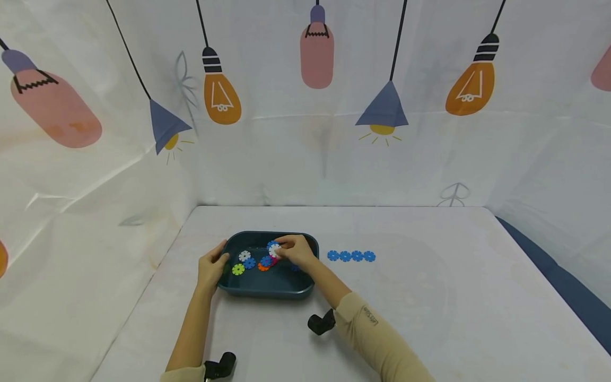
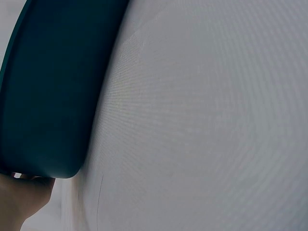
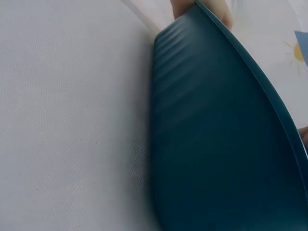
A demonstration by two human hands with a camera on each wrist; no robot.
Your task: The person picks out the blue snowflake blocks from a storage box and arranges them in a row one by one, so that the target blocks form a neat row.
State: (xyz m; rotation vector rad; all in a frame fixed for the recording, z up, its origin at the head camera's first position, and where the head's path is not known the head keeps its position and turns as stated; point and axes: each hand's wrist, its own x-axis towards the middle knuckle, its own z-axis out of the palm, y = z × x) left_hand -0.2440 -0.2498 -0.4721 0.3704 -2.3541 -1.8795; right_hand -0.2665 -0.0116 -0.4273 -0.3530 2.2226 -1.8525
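A dark teal tray (image 1: 267, 291) rests on the table, its outer wall (image 2: 53, 86) filling much of the left wrist view. My left hand (image 1: 210, 267) grips the tray's left end, thumb over the rim. Over the tray's inside, my right hand (image 1: 296, 250) pinches a white snowflake disc (image 1: 274, 250) in its fingertips. Around it in the tray lie another white disc (image 1: 244, 255), a yellow-green disc (image 1: 238, 269), an orange disc (image 1: 263, 267) and several blue discs (image 1: 249, 263). A pinkish-red piece is partly covered. In the right wrist view only a bit of the right hand (image 3: 304, 135) shows.
Right of the tray, several blue snowflake discs (image 1: 350, 256) lie in a straight row on the white table (image 1: 429, 297). A white cloth printed with lamps (image 1: 286, 159) hangs behind and at the sides. Black wrist mounts (image 1: 321, 322) stick out from both forearms.
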